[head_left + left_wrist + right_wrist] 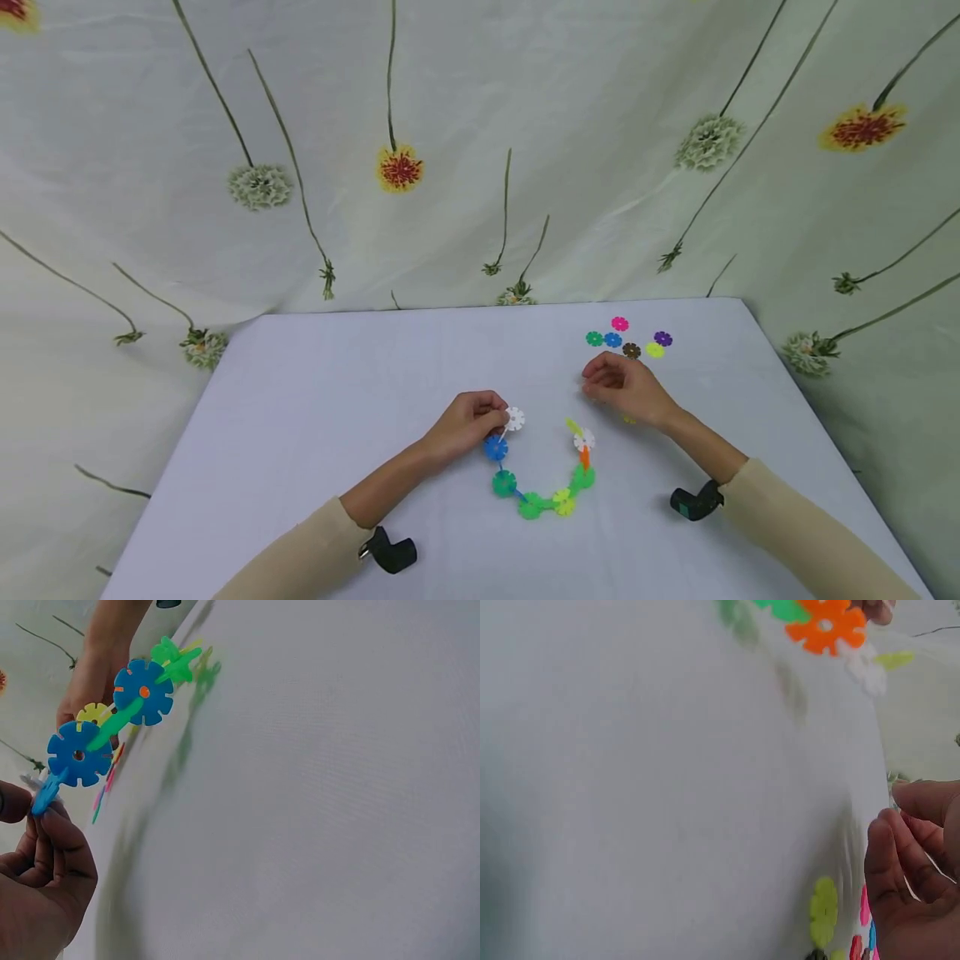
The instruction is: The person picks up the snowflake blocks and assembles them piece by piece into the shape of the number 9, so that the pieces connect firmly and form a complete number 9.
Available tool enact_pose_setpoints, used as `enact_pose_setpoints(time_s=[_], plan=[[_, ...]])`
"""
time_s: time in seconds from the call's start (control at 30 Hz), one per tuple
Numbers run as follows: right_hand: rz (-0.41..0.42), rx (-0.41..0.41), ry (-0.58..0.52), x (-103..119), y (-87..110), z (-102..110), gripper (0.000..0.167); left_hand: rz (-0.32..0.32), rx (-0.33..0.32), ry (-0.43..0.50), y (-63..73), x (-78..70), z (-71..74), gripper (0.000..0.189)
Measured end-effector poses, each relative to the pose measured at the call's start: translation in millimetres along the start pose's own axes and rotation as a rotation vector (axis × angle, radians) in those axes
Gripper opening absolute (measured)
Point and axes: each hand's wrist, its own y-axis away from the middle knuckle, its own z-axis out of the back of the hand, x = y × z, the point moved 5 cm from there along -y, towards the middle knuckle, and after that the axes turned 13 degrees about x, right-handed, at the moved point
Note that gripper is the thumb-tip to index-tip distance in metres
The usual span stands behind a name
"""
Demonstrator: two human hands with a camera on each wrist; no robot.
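Note:
A curved chain of notched plastic snowflake discs (530, 506) in white, blue, green, yellow and orange hangs as a U before me. My left hand (474, 419) pinches the chain's left end between thumb and fingertips, beside a white disc (514, 418). In the left wrist view, the edge of a blue disc (46, 796) sits between those fingers. The chain's other end carries a white disc (584, 440) and a lime-yellow disc (573, 427). To the right of that end is my right hand (630, 392), fingers loosely bent, thumb apart from them, nothing between them.
Loose discs lie at the back right of the white table (360, 367): pink (619, 323), green (594, 338), blue (612, 340), brown (632, 351), yellow (656, 350) and purple (663, 338). A flowered cloth (450, 233) hangs behind the table's far edge.

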Motion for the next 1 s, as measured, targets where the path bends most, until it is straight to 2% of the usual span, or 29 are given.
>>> enact_pose_setpoints(time_s=[0.17, 0.37, 0.63, 1.0], plan=[[-0.05, -0.123, 0.211, -14.6, -1.2, 18.9, 0.021, -0.002, 0.01, 0.0, 1.7, -3.9, -1.0, 0.02], [-0.112, -0.236, 0.343, -20.9, -2.7, 31.4, 0.027, -0.001, 0.023, -0.003, 1.5, -4.1, -3.1, 0.02], [-0.177, -0.244, 0.356, -25.6, -6.1, 35.2, 0.033, 0.004, 0.014, -0.002, 2.1, -1.2, -2.4, 0.02], [-0.142, -0.234, 0.351, -27.5, -13.0, 33.7, 0.028, 0.003, 0.015, 0.006, 1.7, -0.4, -2.5, 0.019]])
